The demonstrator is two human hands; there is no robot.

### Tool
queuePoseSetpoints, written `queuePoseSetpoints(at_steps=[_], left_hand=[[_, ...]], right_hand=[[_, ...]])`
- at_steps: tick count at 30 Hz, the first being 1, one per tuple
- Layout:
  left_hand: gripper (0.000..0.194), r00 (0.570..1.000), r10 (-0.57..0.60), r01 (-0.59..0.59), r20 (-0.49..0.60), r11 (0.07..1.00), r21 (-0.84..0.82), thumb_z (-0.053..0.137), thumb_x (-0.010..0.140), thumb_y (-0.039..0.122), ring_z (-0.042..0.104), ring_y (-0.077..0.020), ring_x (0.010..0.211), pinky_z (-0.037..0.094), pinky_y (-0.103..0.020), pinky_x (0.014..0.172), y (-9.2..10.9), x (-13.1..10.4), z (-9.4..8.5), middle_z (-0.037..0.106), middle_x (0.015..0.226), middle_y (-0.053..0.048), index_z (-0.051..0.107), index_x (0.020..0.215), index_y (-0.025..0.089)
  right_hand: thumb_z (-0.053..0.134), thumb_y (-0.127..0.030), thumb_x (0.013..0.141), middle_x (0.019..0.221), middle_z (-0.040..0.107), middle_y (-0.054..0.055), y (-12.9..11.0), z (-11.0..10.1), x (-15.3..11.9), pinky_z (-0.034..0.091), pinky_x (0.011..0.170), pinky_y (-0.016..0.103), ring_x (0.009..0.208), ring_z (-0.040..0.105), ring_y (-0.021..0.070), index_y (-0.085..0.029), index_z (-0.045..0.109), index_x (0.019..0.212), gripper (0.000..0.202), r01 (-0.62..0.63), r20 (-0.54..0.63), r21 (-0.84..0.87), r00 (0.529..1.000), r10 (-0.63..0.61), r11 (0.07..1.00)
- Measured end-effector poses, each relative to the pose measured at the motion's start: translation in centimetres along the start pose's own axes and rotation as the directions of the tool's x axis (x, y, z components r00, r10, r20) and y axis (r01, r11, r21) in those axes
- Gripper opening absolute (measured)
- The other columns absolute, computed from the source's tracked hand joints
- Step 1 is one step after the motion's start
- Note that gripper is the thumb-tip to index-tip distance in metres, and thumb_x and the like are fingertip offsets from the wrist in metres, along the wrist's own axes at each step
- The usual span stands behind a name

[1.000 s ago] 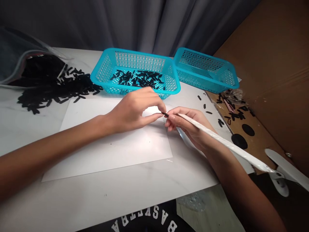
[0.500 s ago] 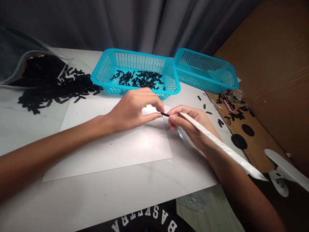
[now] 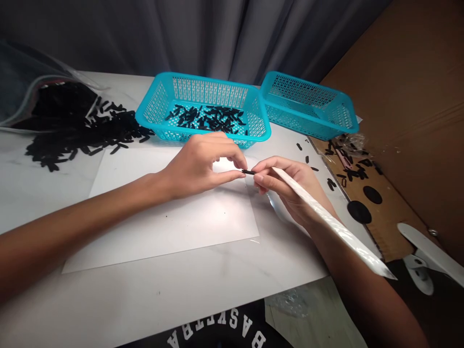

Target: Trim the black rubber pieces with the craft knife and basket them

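Note:
My left hand [image 3: 208, 162] pinches one end of a small, narrow black piece [image 3: 248, 172] between thumb and fingertips. The other end sits between the thumb and index finger of my right hand [image 3: 282, 181]. A long, glossy white strip [image 3: 326, 217] runs from my right fingers back across the hand and above the forearm. How it is gripped is partly hidden. Both hands are over the right part of a white sheet [image 3: 163, 232], just in front of a blue basket [image 3: 266, 128] with many similar black pieces [image 3: 206, 118].
A second blue basket [image 3: 348, 123] stands behind to the right. At left, black pieces [image 3: 119, 125] spill from a clear plastic bag [image 3: 18, 108]. A brown board [image 3: 389, 232] at right bears black discs [image 3: 358, 211] and loose pieces. A grey curtain [image 3: 145, 38] hangs behind.
The black piece has turned slightly between my fingertips, now lying more level. The white strip's free end has dropped a little to the left. Both hands stay nearly in place.

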State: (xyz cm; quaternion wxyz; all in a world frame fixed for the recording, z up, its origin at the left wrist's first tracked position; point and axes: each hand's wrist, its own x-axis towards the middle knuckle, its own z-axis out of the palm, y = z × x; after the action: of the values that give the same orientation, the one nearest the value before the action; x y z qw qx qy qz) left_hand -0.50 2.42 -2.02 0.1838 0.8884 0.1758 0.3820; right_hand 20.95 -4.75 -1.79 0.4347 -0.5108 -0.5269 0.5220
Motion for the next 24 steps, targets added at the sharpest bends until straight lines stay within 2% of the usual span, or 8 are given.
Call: queuePoseSetpoints(at_steps=[7,12,18,24], left_hand=[[0.004,1.000,-0.012,0.012,-0.004,1.000,-0.012,0.071,0.090,0.022,0.069,-0.0163,0.079,0.050,-0.028,0.073,0.06,0.00,0.03,0.077,0.083,0.000,0.071,0.086,0.022],[0.009,0.999,-0.031,0.030,-0.019,0.999,-0.027,0.071,0.091,0.029,0.069,-0.0163,0.077,0.050,-0.030,0.072,0.14,0.00,0.11,0.077,0.082,0.000,0.072,0.085,0.022],[0.013,0.999,-0.029,0.029,-0.019,0.999,-0.042,0.073,0.091,0.033,0.068,-0.0162,0.077,0.050,-0.030,0.074,-0.12,-0.16,0.25,0.077,0.083,-0.001,0.074,0.086,0.022],[0.016,0.999,-0.037,0.036,-0.009,0.998,-0.053,0.071,0.093,0.036,0.069,-0.0168,0.077,0.051,-0.031,0.075,-0.12,-0.18,0.18,0.077,0.083,-0.002,0.074,0.085,0.022]], right_hand=[[0.087,-0.032,0.074,0.064,0.064,-0.003,-0.12,0.04,0.03,0.046,0.063,0.028,0.060,0.055,0.0115,-0.022,0.074,0.084,0.020,0.023,-0.007,0.000,1.000,-0.023,1.000],[0.085,-0.036,0.077,0.065,0.065,-0.001,-0.09,0.04,0.07,0.046,0.062,0.029,0.060,0.055,0.0124,-0.021,0.075,0.082,0.019,0.015,-0.020,-0.010,1.000,-0.016,1.000],[0.078,-0.034,0.086,0.068,0.067,0.000,0.14,-0.20,0.06,0.045,0.064,0.026,0.063,0.057,0.0117,-0.020,0.074,0.077,0.018,0.039,0.005,-0.010,0.999,-0.039,0.999],[0.076,-0.035,0.087,0.068,0.067,0.000,0.18,-0.21,0.09,0.046,0.065,0.027,0.063,0.057,0.0127,-0.020,0.073,0.076,0.019,0.041,0.000,-0.020,0.999,-0.041,0.999]])
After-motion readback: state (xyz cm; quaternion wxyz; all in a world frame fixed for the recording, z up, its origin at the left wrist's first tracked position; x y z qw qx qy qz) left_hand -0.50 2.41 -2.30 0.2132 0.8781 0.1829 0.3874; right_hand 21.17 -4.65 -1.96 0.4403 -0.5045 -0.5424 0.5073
